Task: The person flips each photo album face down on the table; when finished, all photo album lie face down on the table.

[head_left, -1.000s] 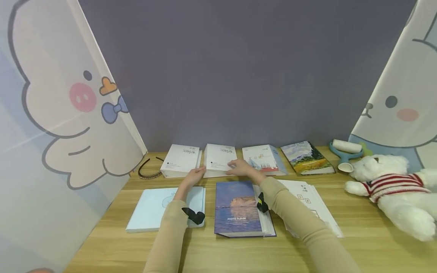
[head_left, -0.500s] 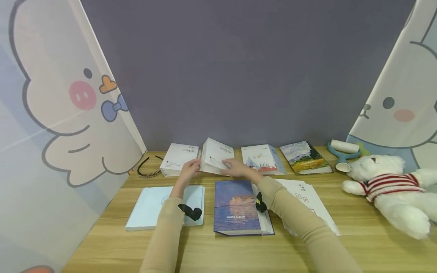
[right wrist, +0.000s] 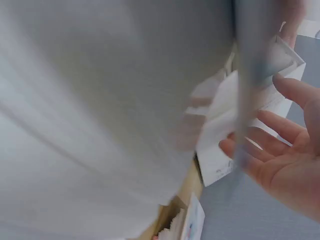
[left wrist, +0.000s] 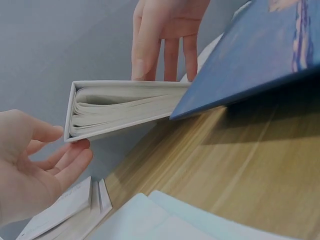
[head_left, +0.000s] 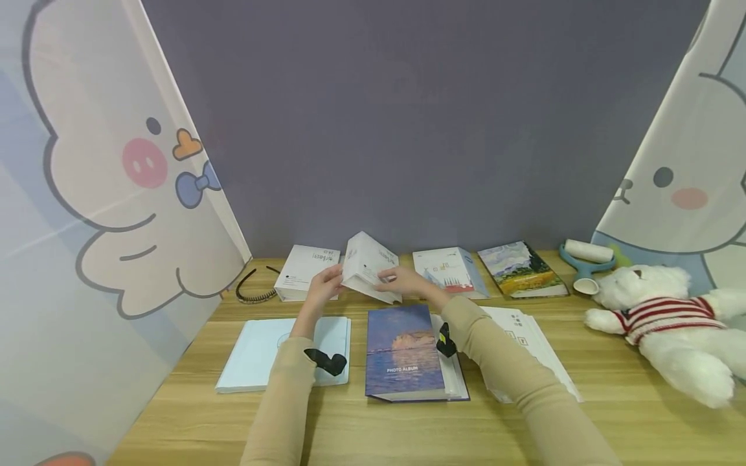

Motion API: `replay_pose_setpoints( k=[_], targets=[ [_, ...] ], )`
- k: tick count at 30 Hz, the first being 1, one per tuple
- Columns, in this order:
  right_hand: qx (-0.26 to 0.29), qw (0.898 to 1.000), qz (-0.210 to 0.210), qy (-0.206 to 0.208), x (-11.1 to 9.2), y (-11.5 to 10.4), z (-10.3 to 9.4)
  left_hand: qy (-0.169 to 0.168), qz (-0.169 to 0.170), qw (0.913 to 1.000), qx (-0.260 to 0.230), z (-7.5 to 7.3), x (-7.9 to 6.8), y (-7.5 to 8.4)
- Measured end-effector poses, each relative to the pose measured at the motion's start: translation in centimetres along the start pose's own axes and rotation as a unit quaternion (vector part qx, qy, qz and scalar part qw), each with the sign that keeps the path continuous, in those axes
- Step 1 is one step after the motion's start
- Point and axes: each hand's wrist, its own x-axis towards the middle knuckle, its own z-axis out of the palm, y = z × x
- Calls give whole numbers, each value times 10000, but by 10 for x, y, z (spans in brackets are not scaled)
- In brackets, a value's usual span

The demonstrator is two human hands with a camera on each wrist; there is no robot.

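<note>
A thick white album (head_left: 368, 262) is raised off the table at its left side and tilted. My left hand (head_left: 325, 285) grips it at the spine; in the left wrist view the left hand (left wrist: 37, 165) has its thumb beside the spine and its fingertips under the lower corner. My right hand (head_left: 402, 283) is at the album's right side. From the left wrist, the right hand (left wrist: 170, 37) reaches down to the upper cover with fingers extended. The right wrist view shows the right hand (right wrist: 285, 140) with loosely spread fingers by the white cover (right wrist: 217, 150).
Flanking it are another white album (head_left: 305, 272), a tent-print album (head_left: 445, 268) and a landscape-cover book (head_left: 524, 268). In front lie a pale blue album (head_left: 250, 353), a blue photo album (head_left: 402, 353) and a white one (head_left: 542, 349). A headband (head_left: 250, 294), lint roller (head_left: 588, 255) and teddy bear (head_left: 670, 317) sit at the sides.
The white album has come up off the table, its left side rising and tilting. My left hand has shifted slightly left and up with the spine; the right hand has moved slightly.
</note>
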Motion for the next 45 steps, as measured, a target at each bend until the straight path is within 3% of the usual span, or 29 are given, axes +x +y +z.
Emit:
replay_pose_setpoints(
  k=[8,23,28,35,45],
  targets=[
    [-84,9999,-97,-100,2,-8,-7,42,63,9999,-142,4,2,5],
    [152,9937,336,1058,14,-24,11,172,150,9986,-485,2,-2,5],
    [396,9908,222,1275,16,-22,12,69,75,9984,-559,1,-2,4],
    [501,9873,120,1500,18,-22,15,-320,-63,9982,-497,3,-2,1],
    [554,9863,76,1553,18,-29,12,-338,-108,9973,-636,8,-2,1]
  ],
)
